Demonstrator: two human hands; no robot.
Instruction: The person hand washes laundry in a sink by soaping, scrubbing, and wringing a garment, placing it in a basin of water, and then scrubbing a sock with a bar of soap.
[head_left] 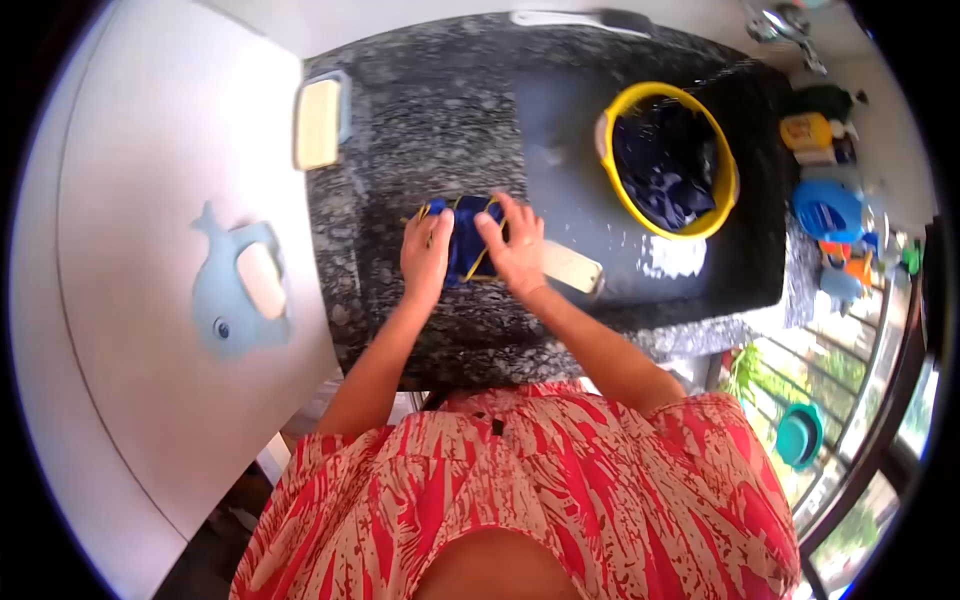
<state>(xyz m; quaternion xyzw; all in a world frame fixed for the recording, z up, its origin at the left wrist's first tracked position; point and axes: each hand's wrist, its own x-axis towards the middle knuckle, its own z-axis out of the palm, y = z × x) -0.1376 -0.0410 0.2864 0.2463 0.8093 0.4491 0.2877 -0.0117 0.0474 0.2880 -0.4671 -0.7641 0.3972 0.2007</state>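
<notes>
A blue cloth (468, 240) with yellow edging lies bunched on the ribbed granite slab. My left hand (427, 255) grips its left side, thumb and fingers closed on the fabric. At the other side my right hand (514, 245) holds the cloth, thumb on top and fingers curled over the far edge. Partly covered by that hand is a flat, pale oblong piece (573, 268), whose kind I cannot make out. To the right, a yellow bucket (726, 190) stands in the dark sink (560, 120), filled with wet, dark fabric (665, 160).
White suds (672, 257) lie in the sink below the bucket. A tap (785, 25) juts from the wall. Bottles (808, 130) line the right ledge. A cream block (319, 123) in a holder stands at the left, and a brush-like tool (580, 20) lies behind.
</notes>
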